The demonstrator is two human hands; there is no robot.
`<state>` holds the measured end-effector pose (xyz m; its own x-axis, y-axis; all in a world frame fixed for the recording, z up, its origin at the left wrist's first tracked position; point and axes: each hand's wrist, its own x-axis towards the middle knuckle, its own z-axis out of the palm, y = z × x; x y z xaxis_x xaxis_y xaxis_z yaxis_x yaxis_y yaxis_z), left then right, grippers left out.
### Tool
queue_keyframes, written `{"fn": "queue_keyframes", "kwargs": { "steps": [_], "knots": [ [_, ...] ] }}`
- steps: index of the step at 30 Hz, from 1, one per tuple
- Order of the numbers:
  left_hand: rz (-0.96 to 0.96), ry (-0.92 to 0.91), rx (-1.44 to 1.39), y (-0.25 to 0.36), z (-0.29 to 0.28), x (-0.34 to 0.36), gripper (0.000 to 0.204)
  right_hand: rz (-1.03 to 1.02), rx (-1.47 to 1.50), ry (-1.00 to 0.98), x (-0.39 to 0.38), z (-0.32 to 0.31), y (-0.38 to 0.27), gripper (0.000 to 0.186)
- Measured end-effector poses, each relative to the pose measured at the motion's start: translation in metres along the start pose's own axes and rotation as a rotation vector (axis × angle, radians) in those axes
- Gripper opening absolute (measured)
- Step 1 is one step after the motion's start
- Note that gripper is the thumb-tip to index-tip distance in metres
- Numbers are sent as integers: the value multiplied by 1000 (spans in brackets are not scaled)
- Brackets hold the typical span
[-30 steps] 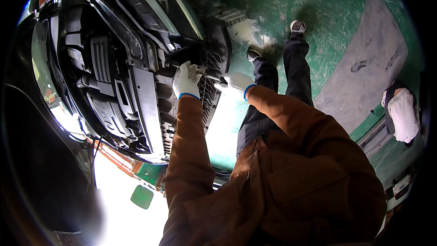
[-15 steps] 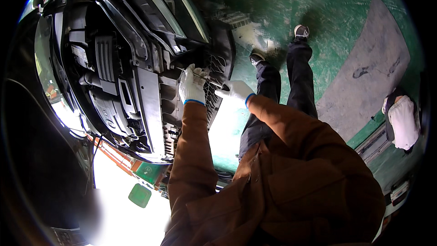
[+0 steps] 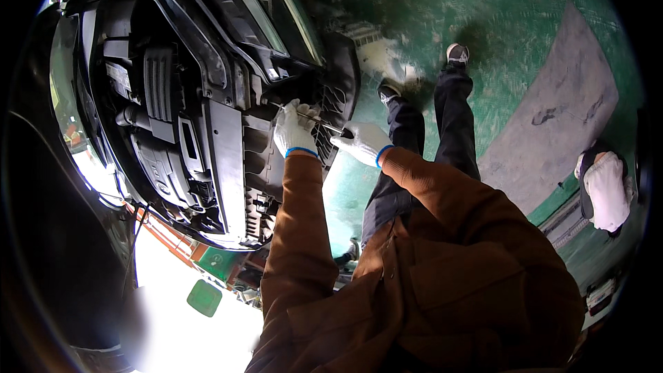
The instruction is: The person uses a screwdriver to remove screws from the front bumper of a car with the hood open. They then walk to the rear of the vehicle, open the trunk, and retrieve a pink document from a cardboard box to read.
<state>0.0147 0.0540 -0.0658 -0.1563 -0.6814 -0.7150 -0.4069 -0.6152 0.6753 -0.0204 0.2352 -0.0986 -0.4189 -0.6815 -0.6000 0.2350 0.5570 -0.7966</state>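
Note:
My gloved left hand [image 3: 295,128] grips the left part of a thin metal tool [image 3: 326,123] at the dark front edge of a car. My gloved right hand [image 3: 362,144] is closed on the tool's other end, slightly lower and to the right. The tool's tip is hard to make out among the black plastic parts beside a lamp recess. The open engine bay [image 3: 159,97] lies to the left of my hands, with a long panel [image 3: 224,166] along its edge and a black slatted bumper piece [image 3: 335,90] around them.
My legs stand on the green floor [image 3: 507,41]. A grey sheet [image 3: 539,131] lies at right, near a white-and-dark bundle [image 3: 604,193]. A dark shoe [image 3: 352,252] shows low between my forearms. The raised bonnet [image 3: 55,200] fills the left; a green object [image 3: 204,297] is at lower left.
Both hands have shifted slightly right and down in the view with the tool, along with the car. A dark shoe has appeared between my forearms.

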Motion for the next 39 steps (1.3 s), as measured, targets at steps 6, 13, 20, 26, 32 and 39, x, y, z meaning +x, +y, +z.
{"fn": "queue_keyframes", "kwargs": {
  "steps": [6, 13, 20, 26, 32, 39],
  "knots": [
    [-7, -43, -12, -2, -6, 4, 27, -146, 114, 298, -26, 16, 9, 35],
    [-9, 32, 23, -4, -1, 11, 29, -282, 162, 508, -29, 28, 34, 38],
    [-5, -70, 91, -10, -3, 1, 36, -136, 433, 50, -6, -1, 46, 43],
    [6, -119, 155, -30, -2, -20, 37, 112, 573, -312, 3, -12, 34, 39],
    [31, -47, 388, -11, -5, -32, 40, -222, -96, 351, -16, 26, 18, 33],
    [595, 157, 774, 93, -13, -33, 24, 309, 971, -448, 7, 0, 18, 32]
  ]
}}
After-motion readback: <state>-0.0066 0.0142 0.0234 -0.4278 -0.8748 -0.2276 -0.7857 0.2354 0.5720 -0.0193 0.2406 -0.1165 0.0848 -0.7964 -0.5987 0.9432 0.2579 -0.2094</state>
